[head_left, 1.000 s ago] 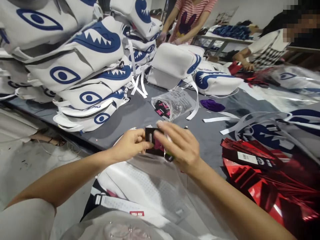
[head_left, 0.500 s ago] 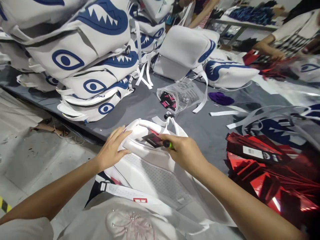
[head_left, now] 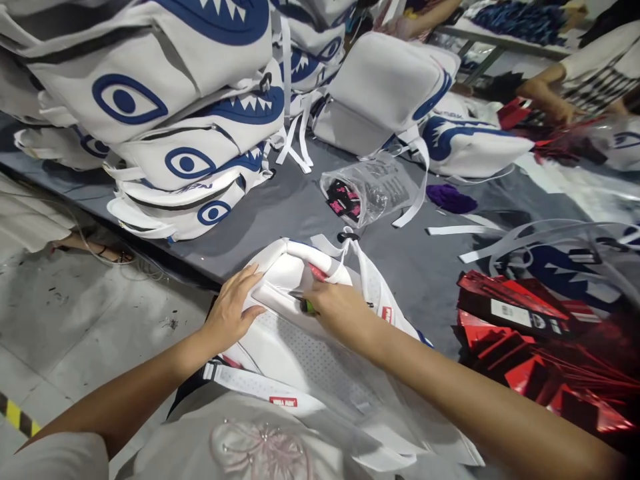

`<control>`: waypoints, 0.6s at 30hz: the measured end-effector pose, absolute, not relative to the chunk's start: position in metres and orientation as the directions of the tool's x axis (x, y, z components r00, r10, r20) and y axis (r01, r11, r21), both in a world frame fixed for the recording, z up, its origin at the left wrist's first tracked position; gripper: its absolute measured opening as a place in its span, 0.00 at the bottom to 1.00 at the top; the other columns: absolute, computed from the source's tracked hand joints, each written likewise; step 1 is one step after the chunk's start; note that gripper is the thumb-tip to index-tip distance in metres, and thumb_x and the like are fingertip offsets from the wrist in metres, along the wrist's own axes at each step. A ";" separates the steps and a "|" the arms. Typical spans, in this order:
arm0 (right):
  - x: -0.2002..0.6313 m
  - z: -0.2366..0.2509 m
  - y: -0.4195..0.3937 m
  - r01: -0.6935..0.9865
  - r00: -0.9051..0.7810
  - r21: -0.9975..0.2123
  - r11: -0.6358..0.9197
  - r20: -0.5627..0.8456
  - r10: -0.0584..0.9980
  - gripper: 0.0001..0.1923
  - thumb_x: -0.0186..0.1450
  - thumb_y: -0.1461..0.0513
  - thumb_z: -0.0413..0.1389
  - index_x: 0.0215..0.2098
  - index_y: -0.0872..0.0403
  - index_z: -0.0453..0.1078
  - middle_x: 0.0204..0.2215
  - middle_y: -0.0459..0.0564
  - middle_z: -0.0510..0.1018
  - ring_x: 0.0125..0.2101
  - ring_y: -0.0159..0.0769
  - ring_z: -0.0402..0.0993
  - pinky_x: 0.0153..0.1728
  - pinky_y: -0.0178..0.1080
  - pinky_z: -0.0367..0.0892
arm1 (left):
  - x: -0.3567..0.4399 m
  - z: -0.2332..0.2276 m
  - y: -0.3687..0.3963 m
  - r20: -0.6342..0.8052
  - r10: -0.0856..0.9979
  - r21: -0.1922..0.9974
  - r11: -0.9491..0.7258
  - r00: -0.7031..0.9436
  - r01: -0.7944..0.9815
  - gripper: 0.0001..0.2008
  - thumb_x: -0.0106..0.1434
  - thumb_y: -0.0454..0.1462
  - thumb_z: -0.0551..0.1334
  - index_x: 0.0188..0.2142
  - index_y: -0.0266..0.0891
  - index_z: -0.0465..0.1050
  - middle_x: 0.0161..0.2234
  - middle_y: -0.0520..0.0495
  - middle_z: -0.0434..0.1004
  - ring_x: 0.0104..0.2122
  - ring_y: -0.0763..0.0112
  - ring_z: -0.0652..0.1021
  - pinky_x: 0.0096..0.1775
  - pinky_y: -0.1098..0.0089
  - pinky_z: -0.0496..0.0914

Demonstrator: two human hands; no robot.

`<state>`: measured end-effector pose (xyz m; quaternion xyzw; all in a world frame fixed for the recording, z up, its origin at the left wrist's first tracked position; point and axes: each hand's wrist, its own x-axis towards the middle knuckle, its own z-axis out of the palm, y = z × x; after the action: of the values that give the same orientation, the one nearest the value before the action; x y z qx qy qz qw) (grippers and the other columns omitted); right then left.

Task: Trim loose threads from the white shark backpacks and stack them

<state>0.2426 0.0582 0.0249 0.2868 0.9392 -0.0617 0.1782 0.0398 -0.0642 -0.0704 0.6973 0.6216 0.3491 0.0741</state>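
Observation:
A white backpack (head_left: 320,360) lies back side up against my body, its dotted mesh panel showing. My left hand (head_left: 233,310) rests on its upper left edge, thumb and fingers spread. At the top of the bag, my right hand (head_left: 337,313) is closed round a small tool (head_left: 306,306) with a black-and-green handle; its kind is mostly hidden by the fingers. A bit of red (head_left: 317,272) shows just beyond the knuckles. The shoulder strap (head_left: 260,392) with a red label runs along the near side.
Stacked white backpacks (head_left: 190,127) with blue eyes rise at the left. Behind are another backpack (head_left: 375,87), a clear bag of black-and-pink tags (head_left: 370,193) and purple cord (head_left: 451,199). Red-and-black tags (head_left: 530,347) pile up at right. A co-worker's arms (head_left: 545,93) show far right.
My right hand has moved left and slightly down with the tool, and the black tag beside it has gone from sight. My left hand stays on the bag's edge. The view has shifted slightly.

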 end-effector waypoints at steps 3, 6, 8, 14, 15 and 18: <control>0.244 0.027 0.060 0.520 -0.798 -0.036 0.854 -0.378 0.470 0.11 0.63 0.73 0.54 0.32 0.55 0.76 0.29 0.52 0.81 0.30 0.38 0.77 0.26 0.38 0.52 | 0.041 -0.075 -0.063 0.404 0.914 0.540 -0.215 -0.027 0.814 0.33 0.70 0.43 0.59 0.69 0.45 0.46 0.67 0.35 0.60 0.67 0.58 0.63 0.65 0.53 0.63; 0.242 0.030 0.061 0.564 -0.777 0.020 0.826 -0.324 0.539 0.12 0.62 0.72 0.55 0.38 0.54 0.77 0.31 0.51 0.82 0.28 0.38 0.78 0.25 0.37 0.52 | 0.044 -0.079 -0.061 0.389 0.921 0.572 -0.217 -0.029 0.791 0.37 0.69 0.43 0.60 0.70 0.44 0.41 0.67 0.35 0.60 0.67 0.57 0.63 0.65 0.52 0.64; 0.233 0.030 0.063 0.606 -0.764 -0.001 0.795 -0.278 0.582 0.17 0.62 0.70 0.56 0.47 0.51 0.76 0.33 0.50 0.83 0.30 0.40 0.79 0.26 0.36 0.55 | 0.046 -0.082 -0.059 0.387 0.921 0.602 -0.224 -0.035 0.767 0.41 0.68 0.42 0.62 0.71 0.45 0.38 0.68 0.35 0.58 0.67 0.57 0.63 0.65 0.52 0.64; 0.184 0.027 0.067 0.548 -0.809 -0.113 0.829 -0.322 0.492 0.17 0.65 0.70 0.51 0.47 0.54 0.77 0.38 0.56 0.84 0.40 0.44 0.81 0.35 0.36 0.66 | 0.044 -0.098 -0.052 0.384 0.921 0.636 -0.214 -0.064 0.741 0.55 0.59 0.36 0.70 0.72 0.52 0.32 0.70 0.37 0.55 0.68 0.54 0.61 0.66 0.49 0.63; 0.182 0.028 0.067 0.520 -0.820 -0.084 0.850 -0.327 0.470 0.16 0.65 0.70 0.51 0.46 0.55 0.77 0.38 0.56 0.84 0.40 0.45 0.81 0.36 0.36 0.66 | 0.043 -0.100 -0.051 0.358 0.931 0.645 -0.193 -0.069 0.739 0.55 0.59 0.36 0.71 0.72 0.52 0.31 0.70 0.37 0.54 0.68 0.53 0.61 0.66 0.49 0.62; 0.195 0.031 0.062 0.488 -0.815 -0.004 0.873 -0.360 0.454 0.15 0.64 0.73 0.52 0.43 0.57 0.77 0.37 0.58 0.83 0.39 0.45 0.81 0.36 0.36 0.68 | 0.040 -0.098 -0.050 0.215 0.962 0.697 -0.030 -0.169 0.717 0.57 0.57 0.36 0.70 0.72 0.48 0.30 0.71 0.35 0.49 0.70 0.51 0.57 0.67 0.47 0.58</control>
<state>0.1949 0.0625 0.0307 0.2473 0.9514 -0.0481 0.1768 0.0402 -0.0502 -0.0983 0.6216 0.6752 0.3585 0.1710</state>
